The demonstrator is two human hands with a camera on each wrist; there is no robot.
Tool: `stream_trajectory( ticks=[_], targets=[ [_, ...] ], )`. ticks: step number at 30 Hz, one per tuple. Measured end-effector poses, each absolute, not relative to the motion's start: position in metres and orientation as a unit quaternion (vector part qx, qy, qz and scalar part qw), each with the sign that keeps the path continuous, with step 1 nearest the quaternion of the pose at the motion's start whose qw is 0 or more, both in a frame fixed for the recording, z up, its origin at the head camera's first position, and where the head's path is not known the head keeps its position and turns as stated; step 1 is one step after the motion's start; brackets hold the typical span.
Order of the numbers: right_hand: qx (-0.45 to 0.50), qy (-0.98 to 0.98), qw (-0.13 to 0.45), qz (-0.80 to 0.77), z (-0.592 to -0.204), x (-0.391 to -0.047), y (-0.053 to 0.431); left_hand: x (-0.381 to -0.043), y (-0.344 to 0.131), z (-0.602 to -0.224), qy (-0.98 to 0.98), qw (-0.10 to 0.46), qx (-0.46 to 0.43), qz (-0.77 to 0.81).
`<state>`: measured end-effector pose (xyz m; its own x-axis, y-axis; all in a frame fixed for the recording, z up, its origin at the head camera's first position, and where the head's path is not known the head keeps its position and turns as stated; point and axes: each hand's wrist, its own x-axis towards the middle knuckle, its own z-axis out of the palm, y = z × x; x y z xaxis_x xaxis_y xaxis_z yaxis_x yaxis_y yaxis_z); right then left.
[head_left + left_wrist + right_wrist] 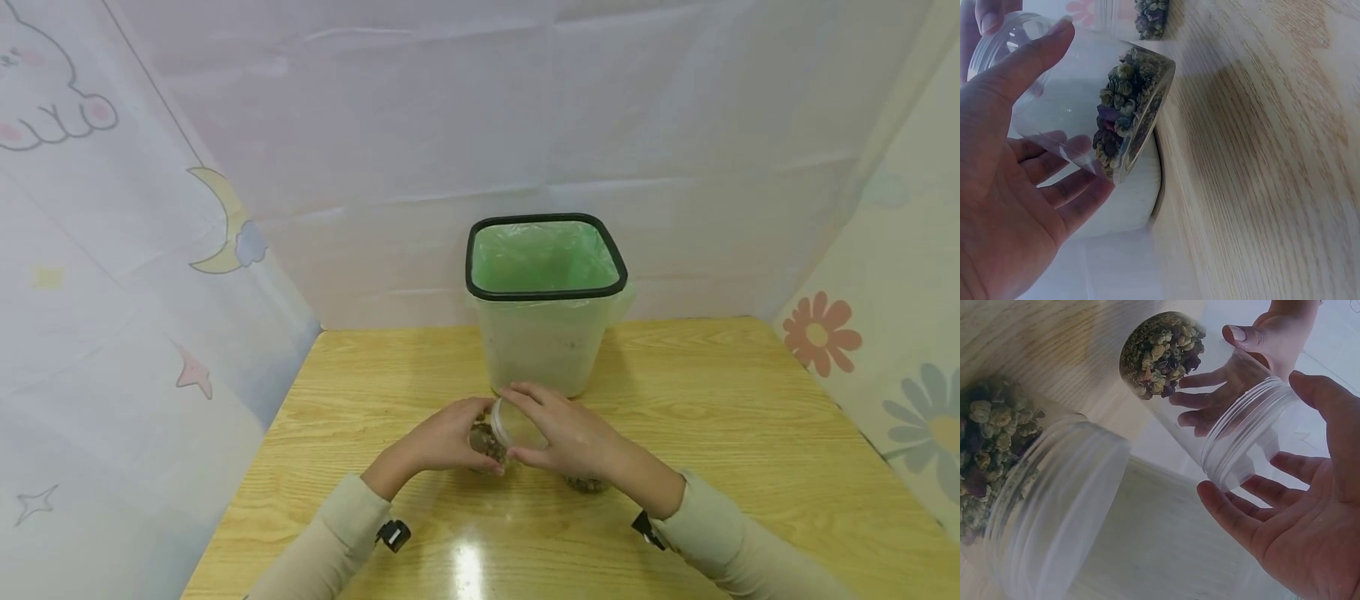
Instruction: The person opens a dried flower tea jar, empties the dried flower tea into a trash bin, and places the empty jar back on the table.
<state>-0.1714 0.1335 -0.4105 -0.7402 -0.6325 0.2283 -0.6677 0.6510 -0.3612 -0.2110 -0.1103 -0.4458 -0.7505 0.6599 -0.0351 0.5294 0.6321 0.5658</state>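
My left hand [450,437] grips a clear plastic jar [1075,81], which is tilted over the wooden table. Dried flower buds [1125,103], mostly greenish with a few purple ones, are heaped at the jar's base. The fingers and thumb of my right hand [564,432] curl round the jar's ridged, see-through lid [1250,434] at the other end. A second jar [1029,487] of dried flowers, with a frosted lid, is beside the right wrist; in the head view only its bottom [587,484] shows under that forearm.
Just beyond my hands, at the back of the wooden table [697,400], stands a whitish bin [543,346] with a black rim and a green liner bag. Patterned cloth sheets [420,125] hang behind the table and on both sides.
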Motion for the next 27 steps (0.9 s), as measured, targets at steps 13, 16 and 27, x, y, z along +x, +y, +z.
stream_trajectory(
  ticks=[13,16,27],
  targets=[
    [0.409,-0.889,0.048,0.202,-0.409,-0.169,0.137,-0.211,-0.117,-0.447,0.874,0.147,0.362,0.289],
    [0.416,-0.885,0.046,0.203,-0.409,-0.168,0.138,-0.211,-0.118,-0.446,0.868,0.155,0.368,0.294],
    [0.433,-0.876,0.039,0.207,-0.409,-0.166,0.139,-0.21,-0.121,-0.449,0.864,0.173,0.372,0.293]
  ],
)
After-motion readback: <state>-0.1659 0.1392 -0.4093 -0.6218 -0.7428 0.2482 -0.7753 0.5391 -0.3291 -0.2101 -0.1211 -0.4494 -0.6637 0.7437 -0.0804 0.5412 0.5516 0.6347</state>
